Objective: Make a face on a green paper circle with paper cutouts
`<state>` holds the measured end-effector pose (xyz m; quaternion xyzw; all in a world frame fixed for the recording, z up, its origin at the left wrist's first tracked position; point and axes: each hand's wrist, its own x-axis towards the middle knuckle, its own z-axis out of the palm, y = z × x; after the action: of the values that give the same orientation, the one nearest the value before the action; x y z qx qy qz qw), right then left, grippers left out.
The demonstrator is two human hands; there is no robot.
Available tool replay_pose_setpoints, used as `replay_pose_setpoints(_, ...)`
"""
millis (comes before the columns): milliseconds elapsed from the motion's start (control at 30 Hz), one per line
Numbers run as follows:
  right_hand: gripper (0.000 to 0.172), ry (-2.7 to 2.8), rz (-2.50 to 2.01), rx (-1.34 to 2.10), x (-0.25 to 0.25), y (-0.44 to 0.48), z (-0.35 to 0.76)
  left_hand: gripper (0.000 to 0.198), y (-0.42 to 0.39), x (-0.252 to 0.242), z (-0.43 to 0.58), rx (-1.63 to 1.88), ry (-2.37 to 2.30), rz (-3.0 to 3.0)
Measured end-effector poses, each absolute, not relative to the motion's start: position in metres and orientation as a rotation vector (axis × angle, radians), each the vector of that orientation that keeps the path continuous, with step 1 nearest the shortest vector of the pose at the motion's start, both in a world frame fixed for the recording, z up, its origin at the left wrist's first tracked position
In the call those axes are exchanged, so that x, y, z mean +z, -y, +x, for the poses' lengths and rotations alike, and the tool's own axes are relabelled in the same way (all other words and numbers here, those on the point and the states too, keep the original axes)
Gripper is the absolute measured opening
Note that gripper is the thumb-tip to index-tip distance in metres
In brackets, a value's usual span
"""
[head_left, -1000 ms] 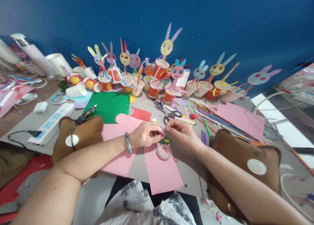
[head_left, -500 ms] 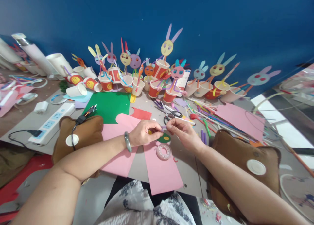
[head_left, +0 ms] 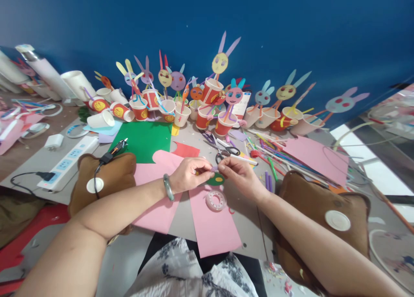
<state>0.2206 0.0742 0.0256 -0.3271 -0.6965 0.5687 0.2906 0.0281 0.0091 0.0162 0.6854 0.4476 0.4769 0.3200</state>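
Close together over the table, my left hand (head_left: 190,174) and my right hand (head_left: 241,176) both pinch with thumb and forefinger. A small light-purple piece (head_left: 214,169) spans their fingertips; it is too small to tell what it is made of. Just below lies a green paper oval (head_left: 213,181) with a yellow spot, partly covered by my left fingers. Nearer to me, a pale pink tape roll (head_left: 216,200) rests on a sheet of pink paper (head_left: 216,232). Beyond my fingertips are the black-handled scissors (head_left: 232,150).
Paper cups (head_left: 225,123) with paper rabbit faces line the blue wall. Green paper (head_left: 145,137) and a power strip (head_left: 69,161) lie left. Pipe cleaners (head_left: 263,152) spread on the right. A brown cushion-like pad (head_left: 106,169) and another brown pad (head_left: 307,215) flank my arms.
My fingertips have shifted very slightly, and the left fingers cover a little more of the green oval. Everything else stays in place.
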Motion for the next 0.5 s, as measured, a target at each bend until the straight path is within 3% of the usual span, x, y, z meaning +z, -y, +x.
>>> replay_pose_setpoints(333, 0.040, 1.826, -0.871, 1.514, 0.0213, -0.0784, 0.2229, 0.017, -0.0096, 0.0150, 0.0290, 1.274, -1.135, 1.594)
replay_pose_setpoints(500, 0.035, 1.827, -0.865, 1.588, 0.0222, -0.0761, 0.2229, 0.015, -0.0102, 0.0134, 0.0293, 1.297, -1.128, 1.697)
